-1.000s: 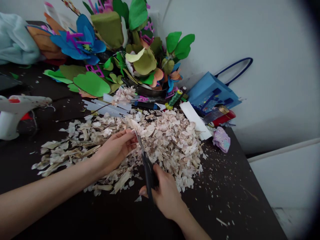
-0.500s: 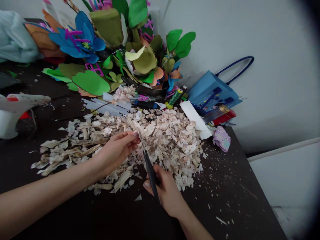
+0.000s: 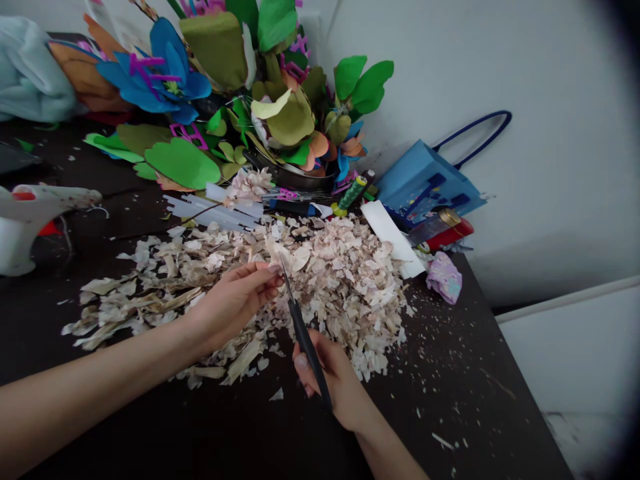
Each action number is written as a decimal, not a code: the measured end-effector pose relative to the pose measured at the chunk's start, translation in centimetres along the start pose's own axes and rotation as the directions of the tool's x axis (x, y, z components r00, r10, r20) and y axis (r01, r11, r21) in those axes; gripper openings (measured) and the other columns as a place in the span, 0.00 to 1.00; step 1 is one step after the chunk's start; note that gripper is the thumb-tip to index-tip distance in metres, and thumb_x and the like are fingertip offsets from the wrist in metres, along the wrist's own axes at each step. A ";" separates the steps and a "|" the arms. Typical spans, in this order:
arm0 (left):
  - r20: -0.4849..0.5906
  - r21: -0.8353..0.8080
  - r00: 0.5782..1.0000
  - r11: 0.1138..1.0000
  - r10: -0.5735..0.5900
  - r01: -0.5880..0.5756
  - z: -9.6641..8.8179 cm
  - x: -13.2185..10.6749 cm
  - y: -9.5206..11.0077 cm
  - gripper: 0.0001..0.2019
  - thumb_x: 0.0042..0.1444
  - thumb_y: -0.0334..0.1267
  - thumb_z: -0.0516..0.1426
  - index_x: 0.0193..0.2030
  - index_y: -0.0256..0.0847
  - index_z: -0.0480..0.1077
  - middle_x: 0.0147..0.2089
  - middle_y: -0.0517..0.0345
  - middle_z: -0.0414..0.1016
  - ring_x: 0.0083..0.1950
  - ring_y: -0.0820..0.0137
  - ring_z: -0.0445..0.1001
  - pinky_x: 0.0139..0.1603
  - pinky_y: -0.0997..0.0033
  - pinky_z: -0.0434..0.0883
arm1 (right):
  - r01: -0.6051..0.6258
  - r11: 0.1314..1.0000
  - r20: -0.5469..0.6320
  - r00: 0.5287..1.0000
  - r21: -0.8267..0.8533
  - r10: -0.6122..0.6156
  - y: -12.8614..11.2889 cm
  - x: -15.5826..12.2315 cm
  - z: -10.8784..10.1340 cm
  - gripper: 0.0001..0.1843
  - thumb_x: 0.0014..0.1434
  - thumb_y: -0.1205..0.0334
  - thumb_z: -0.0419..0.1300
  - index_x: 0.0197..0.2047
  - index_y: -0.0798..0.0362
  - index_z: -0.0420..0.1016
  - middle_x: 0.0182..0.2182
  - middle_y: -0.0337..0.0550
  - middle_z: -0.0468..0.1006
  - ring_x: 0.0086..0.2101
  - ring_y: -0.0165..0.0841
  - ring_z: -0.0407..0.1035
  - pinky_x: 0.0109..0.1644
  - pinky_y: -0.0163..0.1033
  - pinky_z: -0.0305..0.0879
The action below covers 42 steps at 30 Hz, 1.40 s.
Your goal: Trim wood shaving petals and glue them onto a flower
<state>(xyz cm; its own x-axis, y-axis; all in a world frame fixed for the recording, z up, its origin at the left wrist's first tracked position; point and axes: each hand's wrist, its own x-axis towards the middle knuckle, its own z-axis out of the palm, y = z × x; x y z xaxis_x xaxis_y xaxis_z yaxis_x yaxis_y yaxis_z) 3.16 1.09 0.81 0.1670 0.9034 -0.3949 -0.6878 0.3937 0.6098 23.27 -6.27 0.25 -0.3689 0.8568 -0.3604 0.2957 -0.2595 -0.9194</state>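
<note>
My left hand (image 3: 240, 293) pinches a pale, thin petal-like piece (image 3: 274, 251) between thumb and fingers. My right hand (image 3: 327, 373) is closed round the black handles of a pair of scissors (image 3: 306, 340). The scissors' blades point up and away from me, lying against the pale piece just beside my left fingertips. Beneath both hands spreads a heap of dry, whitish-beige flakes (image 3: 350, 287), with longer brownish strips (image 3: 165, 303) on its left side.
A glue gun (image 3: 35, 207) lies at the left, near translucent glue sticks (image 3: 220, 212). Colourful fabric flowers (image 3: 175, 80) fill the back. Thread spools (image 3: 353, 193), a white strip (image 3: 393, 240), a blue bag (image 3: 425, 177) and a crumpled lilac cloth (image 3: 444, 277) stand toward the right edge of the dark table (image 3: 480, 400).
The scissors have shifted slightly right and turned a little, and my right thumb and fingers have moved closer together. My left hand has barely moved, still pinching the pale piece.
</note>
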 end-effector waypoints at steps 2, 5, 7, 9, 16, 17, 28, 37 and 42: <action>0.000 0.010 1.000 1.000 0.002 -0.002 0.0 0.1 0.0 0.07 0.54 0.31 0.68 0.28 0.34 0.76 0.31 0.56 0.75 0.34 0.73 0.74 0.34 0.78 0.75 | 0.004 1.000 -0.003 1.000 0.002 -0.004 0.1 0.0 0.0 0.26 0.62 0.35 0.60 0.33 0.51 0.65 0.22 0.31 0.60 0.22 0.27 0.57 0.26 0.33 0.54; 0.015 0.026 1.000 1.000 0.012 -0.012 -0.3 0.2 -0.1 0.07 0.54 0.33 0.69 0.29 0.35 0.76 0.31 0.56 0.75 0.34 0.73 0.74 0.35 0.78 0.75 | 0.008 1.000 -0.004 1.000 -0.004 -0.008 0.0 -0.1 0.0 0.25 0.62 0.36 0.60 0.34 0.51 0.65 0.22 0.31 0.60 0.23 0.27 0.57 0.27 0.33 0.55; 0.033 0.032 0.999 0.999 0.012 -0.013 -0.5 0.3 -0.2 0.07 0.53 0.34 0.70 0.30 0.35 0.77 0.32 0.56 0.76 0.35 0.73 0.74 0.36 0.78 0.75 | 0.008 1.000 -0.005 1.000 -0.009 -0.008 -0.1 -0.2 0.0 0.25 0.62 0.36 0.59 0.33 0.51 0.65 0.22 0.31 0.60 0.23 0.27 0.57 0.27 0.33 0.55; 0.040 0.032 0.999 0.999 0.007 -0.009 -0.6 0.4 -0.1 0.08 0.52 0.34 0.70 0.30 0.36 0.77 0.31 0.56 0.76 0.34 0.73 0.74 0.36 0.78 0.75 | 0.006 1.000 -0.002 1.000 -0.014 -0.006 -0.1 -0.2 0.0 0.26 0.63 0.35 0.59 0.33 0.51 0.64 0.22 0.31 0.60 0.23 0.27 0.56 0.27 0.33 0.54; 0.018 0.052 1.000 0.999 0.001 -0.002 -0.1 0.4 0.3 0.08 0.50 0.33 0.71 0.28 0.36 0.77 0.30 0.55 0.76 0.34 0.73 0.75 0.36 0.78 0.74 | 0.010 1.000 0.005 1.000 0.010 -0.010 0.0 -0.1 -0.1 0.25 0.63 0.37 0.60 0.32 0.51 0.62 0.22 0.30 0.58 0.22 0.27 0.55 0.26 0.33 0.52; 0.017 0.060 1.000 0.998 0.004 -0.005 -0.1 0.4 0.4 0.08 0.50 0.33 0.71 0.28 0.36 0.77 0.30 0.55 0.76 0.34 0.73 0.75 0.36 0.77 0.74 | 0.009 1.000 0.005 1.000 0.015 -0.009 0.1 -0.1 -0.2 0.25 0.63 0.37 0.60 0.32 0.51 0.62 0.21 0.30 0.58 0.22 0.27 0.55 0.26 0.33 0.52; 0.084 0.165 0.996 0.986 0.024 -0.038 -0.7 0.9 0.9 0.09 0.50 0.35 0.71 0.29 0.36 0.77 0.32 0.53 0.78 0.34 0.71 0.76 0.38 0.74 0.75 | -0.009 1.000 -0.005 1.000 0.016 0.009 -0.3 -0.1 -0.5 0.25 0.63 0.39 0.61 0.31 0.51 0.63 0.21 0.30 0.60 0.22 0.26 0.56 0.26 0.33 0.51; 0.129 0.259 0.991 0.966 -0.031 -0.004 -1.0 1.3 2.3 0.06 0.53 0.32 0.69 0.30 0.37 0.76 0.32 0.53 0.79 0.35 0.70 0.78 0.40 0.73 0.77 | -0.015 0.999 0.013 1.000 0.035 0.014 -0.8 -0.2 -1.1 0.24 0.63 0.40 0.62 0.30 0.50 0.61 0.20 0.28 0.57 0.20 0.26 0.53 0.25 0.34 0.48; 0.163 0.285 0.986 0.958 -0.034 -0.014 -1.0 1.7 2.8 0.07 0.50 0.31 0.70 0.27 0.36 0.76 0.30 0.52 0.79 0.32 0.71 0.78 0.35 0.75 0.76 | -0.015 1.000 0.028 0.999 0.017 0.015 -0.8 -0.3 -1.5 0.23 0.63 0.41 0.62 0.30 0.50 0.61 0.20 0.28 0.56 0.20 0.26 0.54 0.25 0.34 0.48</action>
<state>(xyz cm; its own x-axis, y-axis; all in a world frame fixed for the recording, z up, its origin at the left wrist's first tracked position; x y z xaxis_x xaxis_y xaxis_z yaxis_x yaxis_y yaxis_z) 0.81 3.55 1.20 0.3032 0.9050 -0.2985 -0.4603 0.4134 0.7856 24.49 -5.62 1.29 -0.3890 0.8399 -0.3785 0.2865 -0.2802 -0.9162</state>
